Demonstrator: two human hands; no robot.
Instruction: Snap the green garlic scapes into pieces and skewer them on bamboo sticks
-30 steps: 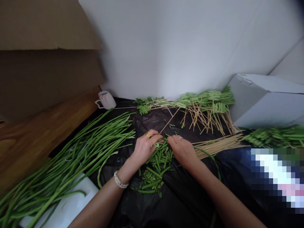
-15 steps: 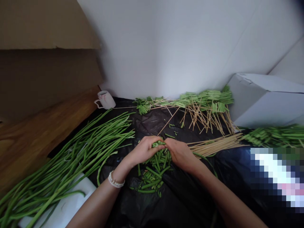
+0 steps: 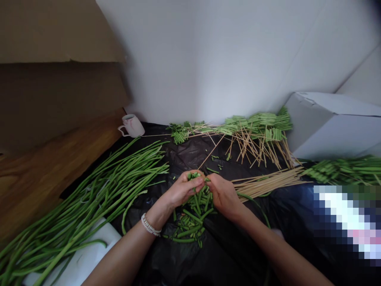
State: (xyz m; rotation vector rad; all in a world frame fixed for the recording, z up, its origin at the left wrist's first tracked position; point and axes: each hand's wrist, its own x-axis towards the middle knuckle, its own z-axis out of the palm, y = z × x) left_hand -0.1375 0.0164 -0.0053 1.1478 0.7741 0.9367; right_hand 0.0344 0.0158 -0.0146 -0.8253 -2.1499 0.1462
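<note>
Cut yardlong bean pieces (image 3: pixel 194 175) sit in a small bunch in the narrow grip of the left hand (image 3: pixel 184 190), its fingers curled around them just above a loose pile of more pieces (image 3: pixel 193 218) on a black plastic sheet (image 3: pixel 229 250). The right hand (image 3: pixel 224 194) is also curled narrow, close against the left, with its fingertips (image 3: pixel 208 183) at the edge of the bunch; whether it holds a piece of its own cannot be told from this view. A pearl bracelet (image 3: pixel 150 224) circles the left wrist. To the left of the hands lies a long heap of whole yardlong beans (image 3: pixel 98 190), its near end crossing a white cutting board (image 3: pixel 83 258). Just right of the hands, a bundle of bamboo skewers (image 3: pixel 268 180) lies flat. Beyond them, along the wall, are rows of bean pieces threaded on skewers (image 3: pixel 253 127), with another threaded batch (image 3: pixel 342 171) at the right edge of the view. A white mug (image 3: pixel 131 125) stands at the far corner of the sheet, beside a wooden table (image 3: pixel 38 178), and a white box (image 3: pixel 327 127) sits at the far right
</note>
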